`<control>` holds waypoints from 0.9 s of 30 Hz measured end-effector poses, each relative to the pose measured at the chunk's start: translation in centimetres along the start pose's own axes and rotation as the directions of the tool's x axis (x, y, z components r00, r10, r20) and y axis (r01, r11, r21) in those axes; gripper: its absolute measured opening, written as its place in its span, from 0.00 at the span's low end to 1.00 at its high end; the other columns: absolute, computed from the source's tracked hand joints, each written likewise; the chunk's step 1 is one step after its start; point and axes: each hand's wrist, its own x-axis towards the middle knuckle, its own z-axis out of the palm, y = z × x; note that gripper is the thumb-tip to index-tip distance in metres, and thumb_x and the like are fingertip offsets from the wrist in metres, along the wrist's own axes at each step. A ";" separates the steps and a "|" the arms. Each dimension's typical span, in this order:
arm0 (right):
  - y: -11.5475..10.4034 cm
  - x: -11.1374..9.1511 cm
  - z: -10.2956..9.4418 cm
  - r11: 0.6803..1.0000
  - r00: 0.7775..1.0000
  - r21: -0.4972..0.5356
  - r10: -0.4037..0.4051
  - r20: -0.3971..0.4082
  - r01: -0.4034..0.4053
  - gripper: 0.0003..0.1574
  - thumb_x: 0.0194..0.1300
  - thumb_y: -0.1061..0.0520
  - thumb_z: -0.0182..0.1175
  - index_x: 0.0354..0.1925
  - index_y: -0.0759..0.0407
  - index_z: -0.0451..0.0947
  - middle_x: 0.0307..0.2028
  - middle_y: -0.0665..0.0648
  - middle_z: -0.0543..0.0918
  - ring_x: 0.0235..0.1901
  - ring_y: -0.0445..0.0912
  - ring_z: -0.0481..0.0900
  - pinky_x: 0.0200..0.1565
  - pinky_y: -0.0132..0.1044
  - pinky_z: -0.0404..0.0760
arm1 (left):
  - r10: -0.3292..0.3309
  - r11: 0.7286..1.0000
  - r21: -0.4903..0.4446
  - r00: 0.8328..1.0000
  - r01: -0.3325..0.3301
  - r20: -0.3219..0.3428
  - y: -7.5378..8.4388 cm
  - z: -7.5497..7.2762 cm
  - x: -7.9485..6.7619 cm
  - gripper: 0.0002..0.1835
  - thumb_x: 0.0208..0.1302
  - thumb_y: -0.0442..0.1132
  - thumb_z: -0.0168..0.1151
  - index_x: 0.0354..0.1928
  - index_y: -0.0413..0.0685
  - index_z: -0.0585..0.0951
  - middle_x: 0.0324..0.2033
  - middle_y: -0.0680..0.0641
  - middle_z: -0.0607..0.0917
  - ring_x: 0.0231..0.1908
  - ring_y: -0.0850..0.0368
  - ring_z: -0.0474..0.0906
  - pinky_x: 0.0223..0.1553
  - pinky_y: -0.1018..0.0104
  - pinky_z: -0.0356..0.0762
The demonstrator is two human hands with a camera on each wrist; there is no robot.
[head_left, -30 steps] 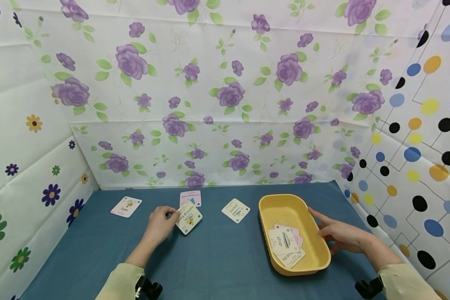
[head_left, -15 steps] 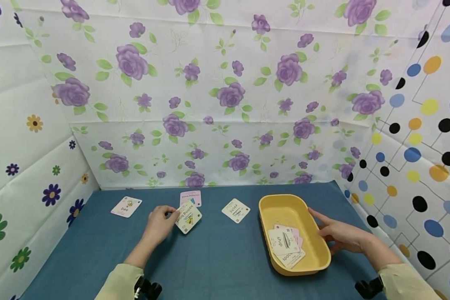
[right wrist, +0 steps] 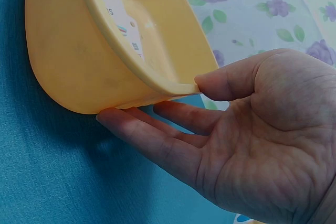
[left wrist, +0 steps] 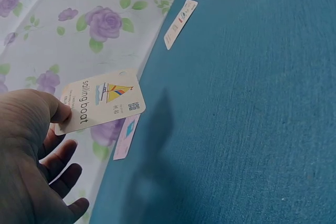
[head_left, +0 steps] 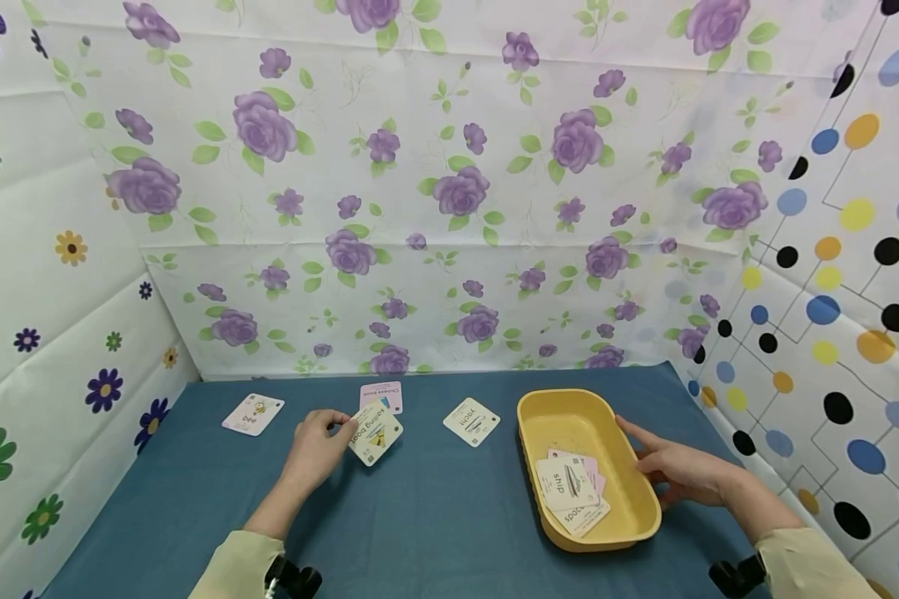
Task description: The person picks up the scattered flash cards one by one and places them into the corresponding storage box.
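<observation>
My left hand [head_left: 316, 449] pinches a corner of a white "sailing boat" flash card [left wrist: 107, 100] between thumb and fingers. The card is held up above the tabletop and casts a shadow in the left wrist view. Behind it in the head view lies a pink flash card [head_left: 382, 394], partly covered. A yellow plastic tray [head_left: 528, 453] stands at the right, with several flash cards [head_left: 567, 484] inside, "ship" on top. My right hand [head_left: 685, 470] holds the tray's right side. In the right wrist view its thumb [right wrist: 226, 83] is at the rim and its fingers [right wrist: 152, 137] touch the outer side low down.
On the blue cloth-covered table [head_left: 434, 524], a "bee" flash card [head_left: 252, 414] lies at the far left and a "yacht" flash card [head_left: 472, 421] lies between the left hand and the tray. Flower-patterned sheets [head_left: 449, 208] hang along the back, with other patterned sheets on both sides.
The sailing boat card has tilted very slightly in my left hand, which stays nearly in place. My right hand and the tray have not visibly moved.
</observation>
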 end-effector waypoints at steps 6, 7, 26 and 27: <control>0.1 0.0 0.0 1.000 1.000 0.001 -0.001 -0.007 0.001 0.56 0.77 0.58 0.54 0.82 0.36 0.27 0.73 0.78 0.56 0.56 0.64 0.80 0.45 0.61 0.83 | 0.011 1.000 -0.017 1.000 -0.010 0.011 0.2 -0.2 -0.2 0.18 0.76 0.47 0.57 0.49 0.38 0.83 0.62 0.32 0.73 0.62 0.35 0.67 0.59 0.36 0.66; 0.1 0.0 0.0 1.000 1.000 0.002 -0.002 -0.007 0.002 0.56 0.77 0.58 0.54 0.82 0.36 0.28 0.73 0.78 0.56 0.56 0.64 0.80 0.45 0.61 0.83 | 0.010 1.000 -0.021 1.000 -0.010 0.012 0.3 -0.2 -0.1 0.18 0.76 0.47 0.57 0.49 0.38 0.83 0.62 0.32 0.73 0.62 0.35 0.67 0.59 0.36 0.66; 0.0 0.0 -0.1 1.000 1.000 -0.003 0.000 -0.008 0.000 0.56 0.77 0.58 0.54 0.82 0.36 0.27 0.74 0.78 0.54 0.54 0.65 0.80 0.44 0.60 0.84 | 0.045 0.998 -0.043 0.998 -0.047 -0.037 0.9 -0.5 -0.4 0.19 0.75 0.48 0.58 0.48 0.38 0.83 0.60 0.33 0.75 0.60 0.36 0.68 0.58 0.37 0.67; 0.0 0.0 -0.1 1.000 1.000 -0.002 0.001 -0.008 -0.001 0.56 0.77 0.58 0.54 0.82 0.36 0.27 0.74 0.78 0.54 0.54 0.65 0.80 0.44 0.60 0.84 | 0.047 0.998 -0.043 0.998 -0.048 -0.037 1.0 -0.5 -0.4 0.18 0.75 0.48 0.58 0.48 0.38 0.83 0.60 0.33 0.75 0.60 0.36 0.68 0.58 0.37 0.67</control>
